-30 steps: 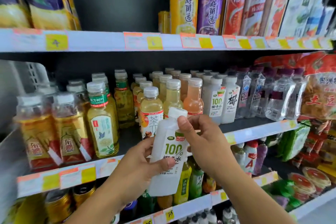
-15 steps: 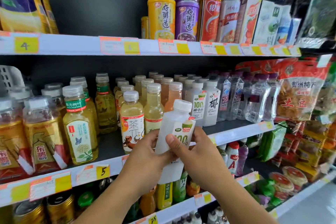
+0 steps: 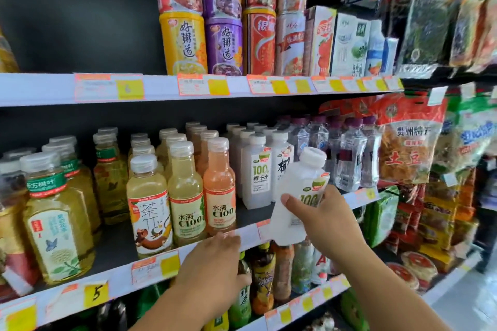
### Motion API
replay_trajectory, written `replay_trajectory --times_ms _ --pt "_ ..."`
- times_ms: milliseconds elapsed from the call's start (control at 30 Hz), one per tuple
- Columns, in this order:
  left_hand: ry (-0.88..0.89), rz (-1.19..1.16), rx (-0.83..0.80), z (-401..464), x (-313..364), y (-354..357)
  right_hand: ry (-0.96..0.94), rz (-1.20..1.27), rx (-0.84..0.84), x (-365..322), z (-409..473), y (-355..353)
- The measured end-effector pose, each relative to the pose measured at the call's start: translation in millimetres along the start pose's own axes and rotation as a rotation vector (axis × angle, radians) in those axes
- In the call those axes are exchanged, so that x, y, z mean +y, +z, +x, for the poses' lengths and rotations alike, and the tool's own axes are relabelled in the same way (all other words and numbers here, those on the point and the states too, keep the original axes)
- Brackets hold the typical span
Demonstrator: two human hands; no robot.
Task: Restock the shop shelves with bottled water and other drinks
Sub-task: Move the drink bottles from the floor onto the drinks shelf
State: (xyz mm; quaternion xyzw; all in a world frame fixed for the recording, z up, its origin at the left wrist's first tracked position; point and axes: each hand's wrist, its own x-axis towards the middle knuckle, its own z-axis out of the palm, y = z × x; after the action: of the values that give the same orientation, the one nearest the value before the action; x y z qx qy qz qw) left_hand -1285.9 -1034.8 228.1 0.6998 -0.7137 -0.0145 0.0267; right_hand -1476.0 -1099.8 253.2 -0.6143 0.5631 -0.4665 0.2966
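Right hand (image 3: 326, 220), centre-right of the frame, is wrapped around a white coconut-water bottle (image 3: 298, 193), thumb across the front of the label and fingers behind, holding it tilted with the cap leaning toward upper right. The bottle hangs just in front of the middle shelf (image 3: 250, 234), its base near the price-tag rail, not yet set down. Left hand (image 3: 215, 263), lower centre, is loosely spread and carrying nothing, fingertips resting at or just above that same shelf edge; contact is hard to judge through the blur.

Only the one head view here, so on to the progress. The middle shelf already looks well stocked: green tea bottles (image 3: 57, 226) at left, yellow and pink juice bottles (image 3: 204, 196) in the centre, clear water bottles (image 3: 349, 153) toward the right. Two matching white bottles (image 3: 255, 172) stand upright at the back of their lane, and there is bare dark shelf in front of them. That gap looks like the target. So by my reading, this bottle is mid-placement, with a front slot left to fill. Whether more stock waits outside the frame cannot be told.
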Motion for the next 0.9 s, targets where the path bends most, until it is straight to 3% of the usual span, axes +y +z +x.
replay_trajectory --times_ms 133,333,567,900 --pt "-0.005 0.117 -0.032 7.5 0.7 5.2 -0.078 -0.066 0.024 -10.2 29.9 -10.2" --pt "0.006 0.114 -0.05 18.7 -4.6 6.9 -0.116 -0.066 -0.003 -18.5 57.1 14.4" --pt "0.038 0.201 -0.043 27.3 -4.0 4.6 -0.039 -0.206 -0.07 -16.5 69.5 59.5" --pt "0.097 0.187 0.015 30.0 -1.8 -10.7 0.017 -0.454 -0.125 -16.8 79.0 67.7"
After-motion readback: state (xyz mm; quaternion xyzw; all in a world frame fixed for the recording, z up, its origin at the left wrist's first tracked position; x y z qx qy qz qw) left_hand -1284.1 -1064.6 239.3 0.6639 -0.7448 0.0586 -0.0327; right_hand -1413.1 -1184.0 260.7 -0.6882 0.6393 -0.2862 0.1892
